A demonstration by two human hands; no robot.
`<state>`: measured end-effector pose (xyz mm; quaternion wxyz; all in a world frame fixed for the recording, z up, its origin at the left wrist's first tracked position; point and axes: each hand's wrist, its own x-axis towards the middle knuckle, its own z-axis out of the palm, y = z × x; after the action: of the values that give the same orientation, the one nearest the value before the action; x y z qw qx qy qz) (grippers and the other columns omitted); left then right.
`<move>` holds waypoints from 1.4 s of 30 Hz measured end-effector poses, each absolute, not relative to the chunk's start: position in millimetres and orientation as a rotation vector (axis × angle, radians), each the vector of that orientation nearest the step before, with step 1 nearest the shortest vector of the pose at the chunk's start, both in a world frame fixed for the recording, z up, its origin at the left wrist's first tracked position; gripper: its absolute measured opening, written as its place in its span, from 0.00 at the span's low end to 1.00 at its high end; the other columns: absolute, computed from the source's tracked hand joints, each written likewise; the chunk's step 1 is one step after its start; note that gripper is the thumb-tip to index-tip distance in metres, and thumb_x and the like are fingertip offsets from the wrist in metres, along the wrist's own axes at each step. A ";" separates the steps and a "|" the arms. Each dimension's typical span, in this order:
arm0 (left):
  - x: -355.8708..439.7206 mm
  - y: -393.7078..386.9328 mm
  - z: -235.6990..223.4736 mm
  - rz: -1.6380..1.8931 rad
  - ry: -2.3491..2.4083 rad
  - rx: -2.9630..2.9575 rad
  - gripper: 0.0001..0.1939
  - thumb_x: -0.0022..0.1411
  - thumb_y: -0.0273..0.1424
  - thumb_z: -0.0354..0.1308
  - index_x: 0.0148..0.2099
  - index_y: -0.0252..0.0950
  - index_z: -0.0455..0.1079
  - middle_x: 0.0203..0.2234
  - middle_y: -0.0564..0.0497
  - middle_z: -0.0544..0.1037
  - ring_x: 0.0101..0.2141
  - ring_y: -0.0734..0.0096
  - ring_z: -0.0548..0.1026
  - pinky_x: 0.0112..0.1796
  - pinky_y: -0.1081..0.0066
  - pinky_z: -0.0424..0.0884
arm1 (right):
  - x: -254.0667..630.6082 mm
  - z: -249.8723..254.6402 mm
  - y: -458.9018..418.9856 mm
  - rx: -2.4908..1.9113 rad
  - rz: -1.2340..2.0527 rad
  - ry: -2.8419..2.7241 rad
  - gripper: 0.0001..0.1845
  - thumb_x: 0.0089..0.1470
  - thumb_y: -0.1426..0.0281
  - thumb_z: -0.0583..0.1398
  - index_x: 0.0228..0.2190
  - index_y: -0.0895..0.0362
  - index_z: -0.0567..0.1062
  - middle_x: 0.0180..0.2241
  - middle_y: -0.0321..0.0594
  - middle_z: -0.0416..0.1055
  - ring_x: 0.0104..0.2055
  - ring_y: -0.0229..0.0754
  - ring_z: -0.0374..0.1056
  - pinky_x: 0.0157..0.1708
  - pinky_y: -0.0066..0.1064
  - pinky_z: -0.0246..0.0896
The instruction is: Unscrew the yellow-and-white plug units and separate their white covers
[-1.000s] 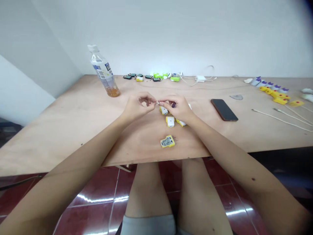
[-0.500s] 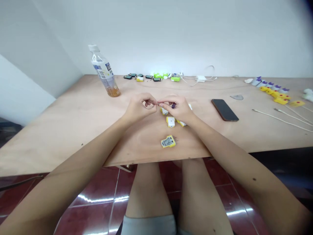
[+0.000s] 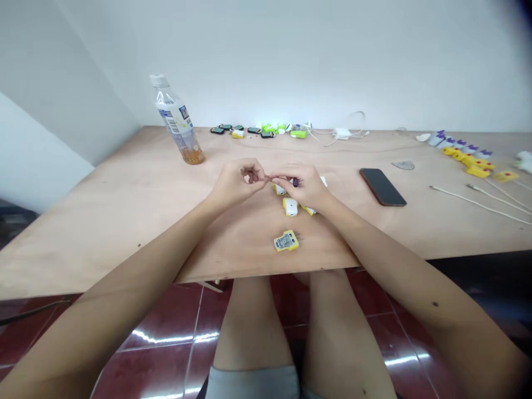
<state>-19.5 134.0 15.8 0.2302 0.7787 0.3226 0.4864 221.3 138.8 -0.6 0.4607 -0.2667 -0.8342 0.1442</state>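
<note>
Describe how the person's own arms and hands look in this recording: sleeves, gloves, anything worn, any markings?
Both forearms are bare, with no sleeves in view. The left hand and right hand are ungloved, and no watch or bracelet shows on either wrist. No rings can be made out, though several fingers are partly hidden. A small dark spot marks the right forearm.

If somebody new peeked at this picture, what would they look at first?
Probably the left hand and right hand, close together at the fingertips in the middle, with a small dark purple thing tucked in the right one. Next might be the tall bottle with a little orange drink, standing toward the back left of the table. Then perhaps the bright yellow pieces over on the right.
</note>
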 end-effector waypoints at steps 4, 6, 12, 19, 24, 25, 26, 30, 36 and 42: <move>-19.5 135.3 15.2 1.355 0.855 2.144 0.13 0.63 0.35 0.75 0.31 0.36 0.76 0.27 0.49 0.83 0.27 0.71 0.75 0.29 0.70 0.67 | 220.8 -2.2 139.6 -0.721 0.395 -2.043 0.11 0.70 0.63 0.66 0.46 0.52 0.89 0.42 0.43 0.88 0.40 0.48 0.78 0.43 0.41 0.74; -18.4 135.4 16.3 1.372 0.817 2.134 0.13 0.62 0.35 0.75 0.32 0.36 0.76 0.29 0.49 0.83 0.29 0.70 0.77 0.32 0.70 0.70 | 218.8 -0.7 138.4 -0.764 0.448 -2.000 0.12 0.69 0.61 0.67 0.46 0.52 0.89 0.41 0.43 0.88 0.36 0.46 0.77 0.39 0.40 0.73; -5.2 114.8 28.5 1.389 0.622 1.999 0.15 0.65 0.35 0.75 0.33 0.37 0.73 0.32 0.48 0.84 0.36 0.67 0.82 0.41 0.67 0.77 | 223.9 26.5 97.1 -0.845 0.499 -1.889 0.10 0.67 0.64 0.69 0.45 0.53 0.89 0.40 0.41 0.87 0.36 0.44 0.76 0.36 0.37 0.72; 20.5 65.5 33.9 1.141 0.414 2.106 0.05 0.67 0.26 0.71 0.38 0.36 0.78 0.35 0.49 0.84 0.37 0.67 0.81 0.43 0.67 0.77 | 258.4 34.9 3.4 -0.968 0.377 -1.940 0.06 0.67 0.71 0.68 0.45 0.51 0.84 0.44 0.40 0.85 0.41 0.46 0.79 0.40 0.38 0.74; 29.4 55.4 23.3 1.006 0.334 2.282 0.02 0.69 0.25 0.67 0.40 0.36 0.79 0.37 0.48 0.84 0.39 0.66 0.81 0.44 0.67 0.77 | 269.7 14.5 -18.4 -1.107 0.369 -1.999 0.06 0.67 0.72 0.67 0.44 0.51 0.82 0.44 0.42 0.85 0.45 0.49 0.79 0.45 0.42 0.76; 30.4 56.3 20.4 0.987 0.333 2.290 0.02 0.70 0.26 0.67 0.40 0.36 0.79 0.37 0.48 0.85 0.40 0.65 0.82 0.45 0.67 0.77 | 270.6 9.5 -18.1 -1.114 0.366 -2.008 0.05 0.67 0.72 0.67 0.44 0.51 0.82 0.43 0.42 0.84 0.45 0.50 0.79 0.46 0.43 0.75; 31.2 57.8 17.8 0.963 0.337 2.290 0.02 0.70 0.27 0.67 0.41 0.36 0.80 0.38 0.47 0.85 0.40 0.65 0.82 0.45 0.67 0.77 | 271.3 4.6 -17.2 -1.111 0.359 -2.012 0.04 0.68 0.72 0.67 0.43 0.51 0.81 0.43 0.42 0.84 0.46 0.51 0.78 0.48 0.44 0.75; 29.0 67.5 15.8 0.829 0.362 2.269 0.05 0.71 0.31 0.70 0.46 0.36 0.83 0.40 0.45 0.87 0.40 0.64 0.84 0.45 0.67 0.79 | 273.4 -10.5 -12.7 -1.084 0.336 -2.040 0.03 0.68 0.72 0.67 0.40 0.51 0.81 0.42 0.42 0.83 0.46 0.51 0.77 0.52 0.48 0.71; 11.9 82.6 31.9 0.544 0.187 2.289 0.18 0.64 0.34 0.79 0.55 0.38 0.86 0.50 0.42 0.89 0.50 0.57 0.86 0.55 0.62 0.79 | 275.8 -12.8 -11.3 -1.158 0.322 -2.075 0.03 0.68 0.72 0.67 0.39 0.52 0.81 0.40 0.41 0.83 0.45 0.51 0.77 0.52 0.47 0.68; 0.1 91.3 37.4 0.188 0.170 2.281 0.29 0.63 0.33 0.78 0.65 0.44 0.82 0.62 0.45 0.85 0.61 0.52 0.82 0.63 0.59 0.76 | 281.5 -10.7 -11.6 -1.216 0.323 -2.127 0.02 0.68 0.70 0.67 0.41 0.52 0.82 0.43 0.43 0.83 0.49 0.54 0.77 0.55 0.49 0.67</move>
<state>0.1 91.3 37.4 0.4106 0.9062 0.0675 0.0746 281.5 -11.6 -10.7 0.3290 -0.4649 -0.8127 0.1236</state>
